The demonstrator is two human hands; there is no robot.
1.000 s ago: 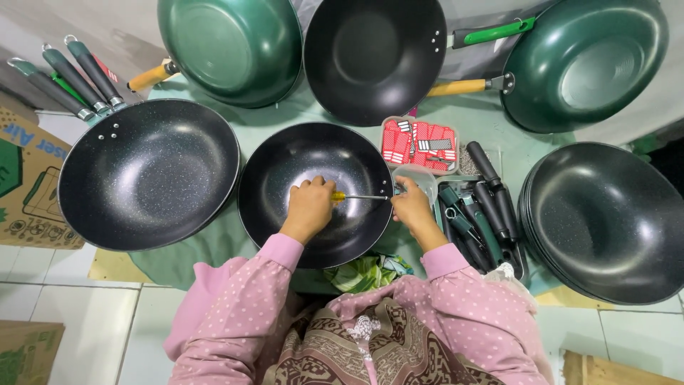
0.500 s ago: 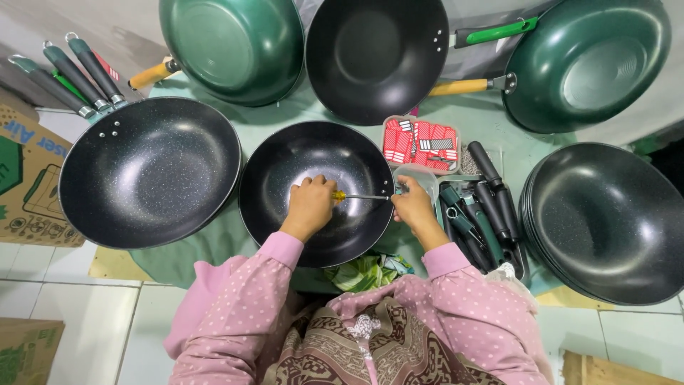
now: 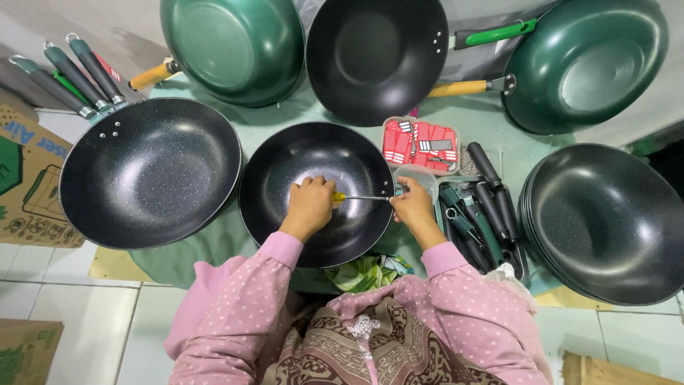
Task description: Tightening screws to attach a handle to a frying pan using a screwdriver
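A black speckled wok (image 3: 313,153) without a handle sits in front of me on the green cloth (image 3: 214,246). My left hand (image 3: 311,203) lies inside it, closed around the yellow grip of a screwdriver (image 3: 360,197). The screwdriver's metal shaft points right, toward the wok's right rim. My right hand (image 3: 413,208) grips that rim where the shaft's tip meets it; whatever lies under its fingers is hidden.
A larger black wok (image 3: 146,175) lies to the left, a stack of black woks (image 3: 605,221) to the right. Two green pans (image 3: 235,46) (image 3: 584,60) and a black wok (image 3: 374,57) stand behind. Loose black handles (image 3: 484,210) and a red-and-white packet tray (image 3: 420,142) sit at right. A cardboard box (image 3: 21,178) is far left.
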